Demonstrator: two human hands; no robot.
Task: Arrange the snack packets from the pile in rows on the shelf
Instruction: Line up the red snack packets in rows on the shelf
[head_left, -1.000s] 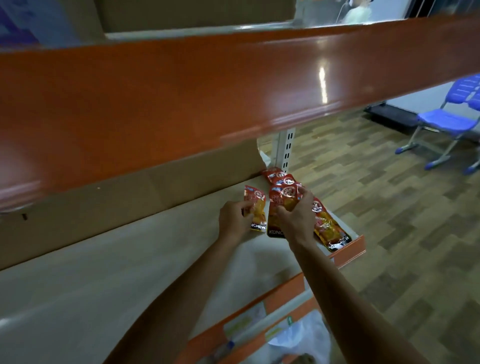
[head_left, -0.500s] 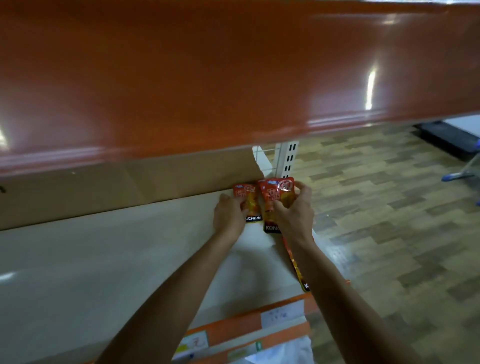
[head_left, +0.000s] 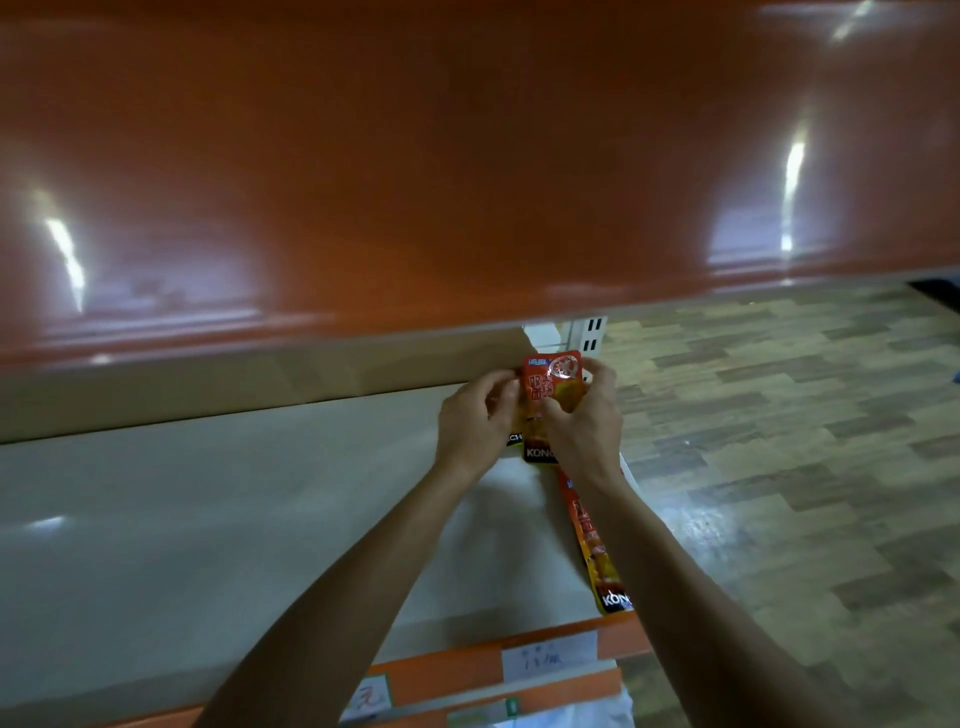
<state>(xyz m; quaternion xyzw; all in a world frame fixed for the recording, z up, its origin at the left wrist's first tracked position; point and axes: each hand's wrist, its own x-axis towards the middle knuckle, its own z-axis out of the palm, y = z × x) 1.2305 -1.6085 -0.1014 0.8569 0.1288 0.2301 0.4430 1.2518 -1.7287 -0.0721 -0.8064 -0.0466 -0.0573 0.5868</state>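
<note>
Left grip and right grip pinch packets; orange shelf overhangs.

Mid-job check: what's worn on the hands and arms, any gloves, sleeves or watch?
Nothing visible. The left hand and right hand are ungloved and ringless; the left forearm and right forearm are bare to the frame edge, no sleeves, watch or bands.

Left hand and right hand have drawn closer, bringing their snack packets together.
</note>
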